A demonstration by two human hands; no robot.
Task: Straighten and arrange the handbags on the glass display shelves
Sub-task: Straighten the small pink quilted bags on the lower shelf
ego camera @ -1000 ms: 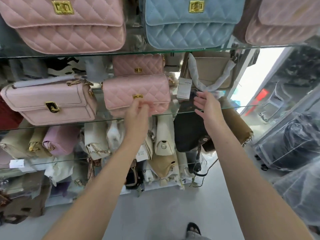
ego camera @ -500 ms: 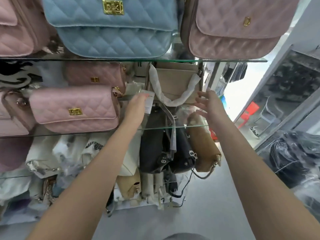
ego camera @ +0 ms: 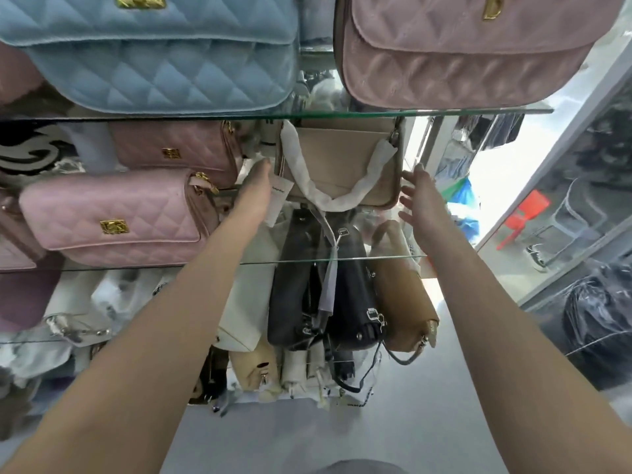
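Left hand [ego camera: 258,186]: back of the hand faces the camera, reaching in at the left end of the beige handbag [ego camera: 342,155]. Its fingertips blur into white wrapping behind them, so can't tell if it grips anything. White hang tag [ego camera: 278,200] lies right against its thumb side; contact unclear.

Right hand [ego camera: 422,200]: fingers spread and straight, holding nothing, just off the bag's right end. Fingertips at the bag's edge; touching or a hair apart, can't resolve.

Beige handbag sits between the two hands on the glass shelf [ego camera: 376,258], its strap [ego camera: 328,196] wrapped in white paper and drooping over the front.

Left of the left hand: pink quilted handbag [ego camera: 113,220] on the same shelf, a second one half hidden behind it.

Above both hands, on the upper shelf [ego camera: 410,112]: blue quilted handbag [ego camera: 154,63] and dusty-pink handbag [ego camera: 461,53], both cut off by the top of the frame.

Below the hands, seen partly through the glass: black bags [ego camera: 297,295] and a tan bag [ego camera: 403,295]. Lower rows are cluttered and not separable.
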